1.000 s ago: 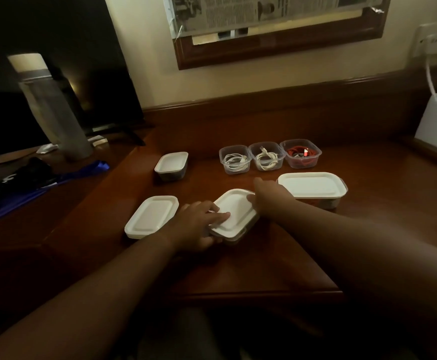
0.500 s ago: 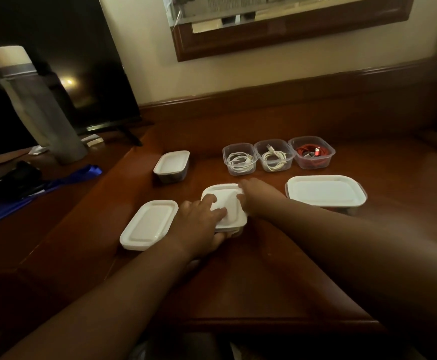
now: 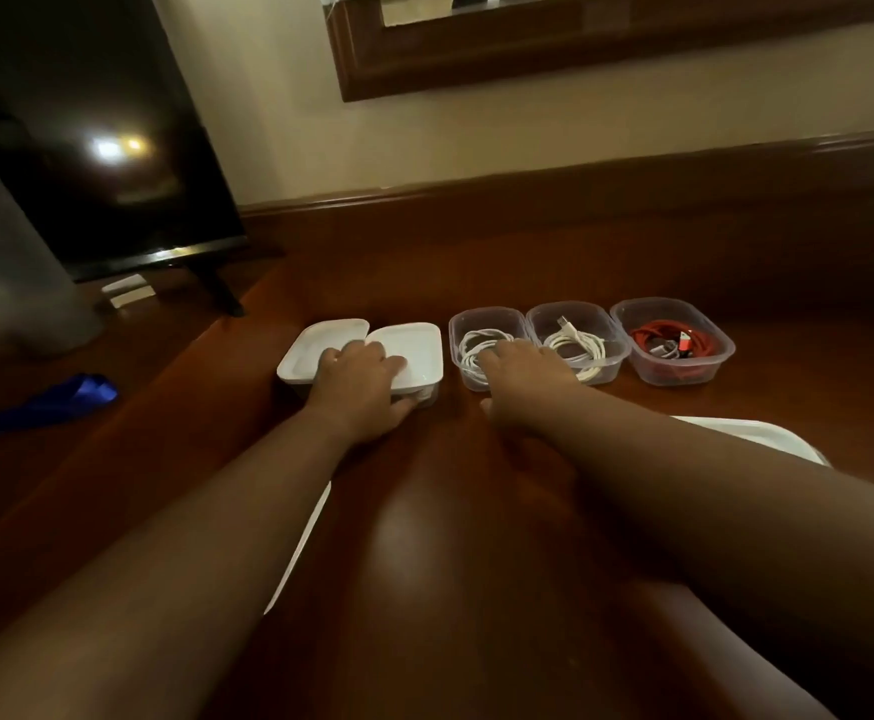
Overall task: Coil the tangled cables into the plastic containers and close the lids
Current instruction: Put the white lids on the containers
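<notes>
Our left grip (image 3: 359, 379) clamps a white-lidded container (image 3: 414, 350) at mid-frame on the table (image 3: 476, 537), fingers on top, thumb at the front. Our right grip (image 3: 520, 376) rests open-fingered on the open container (image 3: 486, 348) of coiled white cable (image 3: 468, 350).

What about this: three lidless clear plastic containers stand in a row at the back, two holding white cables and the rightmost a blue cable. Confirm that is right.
Wrong in one respect. The head view shows the rightmost clear plastic container holding a coiled red cable, not a blue one. The other two lidless clear containers do hold white cables.
</notes>
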`<act>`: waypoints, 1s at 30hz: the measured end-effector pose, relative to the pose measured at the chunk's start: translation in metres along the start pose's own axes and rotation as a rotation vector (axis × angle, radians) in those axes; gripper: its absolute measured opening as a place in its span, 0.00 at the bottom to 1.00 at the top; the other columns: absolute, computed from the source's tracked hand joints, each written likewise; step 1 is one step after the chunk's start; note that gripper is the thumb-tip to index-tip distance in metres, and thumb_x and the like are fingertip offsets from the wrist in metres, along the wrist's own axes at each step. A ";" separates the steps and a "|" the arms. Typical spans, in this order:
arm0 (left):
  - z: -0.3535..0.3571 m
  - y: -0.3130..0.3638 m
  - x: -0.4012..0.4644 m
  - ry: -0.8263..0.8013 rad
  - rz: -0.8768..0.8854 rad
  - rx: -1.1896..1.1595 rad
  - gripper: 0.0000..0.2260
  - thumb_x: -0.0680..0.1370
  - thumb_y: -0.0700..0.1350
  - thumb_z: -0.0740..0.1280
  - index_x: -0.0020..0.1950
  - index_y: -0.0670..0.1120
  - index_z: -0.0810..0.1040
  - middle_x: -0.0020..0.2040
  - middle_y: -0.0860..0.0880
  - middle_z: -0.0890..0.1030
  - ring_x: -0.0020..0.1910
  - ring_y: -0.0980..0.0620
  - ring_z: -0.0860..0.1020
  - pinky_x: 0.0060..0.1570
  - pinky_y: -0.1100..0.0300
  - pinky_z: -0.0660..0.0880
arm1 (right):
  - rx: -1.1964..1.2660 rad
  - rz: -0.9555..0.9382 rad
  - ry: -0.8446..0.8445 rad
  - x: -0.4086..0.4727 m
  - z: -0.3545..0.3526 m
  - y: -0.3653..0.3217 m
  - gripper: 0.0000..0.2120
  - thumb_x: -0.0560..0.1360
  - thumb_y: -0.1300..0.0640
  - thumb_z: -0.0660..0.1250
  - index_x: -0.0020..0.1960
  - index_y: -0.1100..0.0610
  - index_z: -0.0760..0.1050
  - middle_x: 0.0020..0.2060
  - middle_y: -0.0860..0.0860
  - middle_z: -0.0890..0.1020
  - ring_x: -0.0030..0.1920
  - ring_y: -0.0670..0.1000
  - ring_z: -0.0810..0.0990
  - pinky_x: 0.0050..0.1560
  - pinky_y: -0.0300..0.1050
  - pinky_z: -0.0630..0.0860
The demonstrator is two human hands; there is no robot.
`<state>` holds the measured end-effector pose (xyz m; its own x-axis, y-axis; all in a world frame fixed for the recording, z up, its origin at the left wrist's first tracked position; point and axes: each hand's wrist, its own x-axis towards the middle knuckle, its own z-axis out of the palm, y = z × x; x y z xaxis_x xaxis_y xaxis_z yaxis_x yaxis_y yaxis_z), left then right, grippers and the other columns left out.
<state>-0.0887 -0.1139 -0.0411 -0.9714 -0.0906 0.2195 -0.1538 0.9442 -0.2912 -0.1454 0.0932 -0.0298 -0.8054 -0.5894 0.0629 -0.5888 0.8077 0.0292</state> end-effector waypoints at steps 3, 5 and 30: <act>0.012 -0.010 0.018 -0.089 -0.107 -0.211 0.28 0.74 0.71 0.60 0.71 0.61 0.68 0.75 0.45 0.64 0.75 0.42 0.60 0.71 0.37 0.56 | 0.008 0.010 -0.047 0.009 0.009 0.003 0.32 0.76 0.45 0.65 0.76 0.53 0.59 0.74 0.56 0.65 0.72 0.60 0.64 0.70 0.58 0.64; 0.018 -0.014 0.025 -0.128 -0.150 -0.350 0.27 0.75 0.68 0.62 0.72 0.63 0.66 0.75 0.45 0.63 0.75 0.42 0.61 0.72 0.38 0.56 | -0.001 0.007 -0.065 0.011 0.013 0.004 0.34 0.76 0.44 0.65 0.77 0.53 0.58 0.74 0.56 0.65 0.72 0.60 0.64 0.69 0.57 0.64; -0.044 -0.012 -0.125 -0.183 -0.140 -0.210 0.15 0.74 0.60 0.68 0.57 0.55 0.79 0.56 0.52 0.81 0.54 0.49 0.80 0.51 0.55 0.77 | -0.002 -0.121 -0.110 -0.109 -0.015 -0.039 0.27 0.77 0.46 0.66 0.73 0.54 0.65 0.67 0.56 0.74 0.65 0.57 0.74 0.61 0.51 0.72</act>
<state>0.0429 -0.0998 -0.0246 -0.9629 -0.2614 0.0674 -0.2657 0.9617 -0.0666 -0.0335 0.1257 -0.0232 -0.7315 -0.6799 -0.0508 -0.6816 0.7310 0.0322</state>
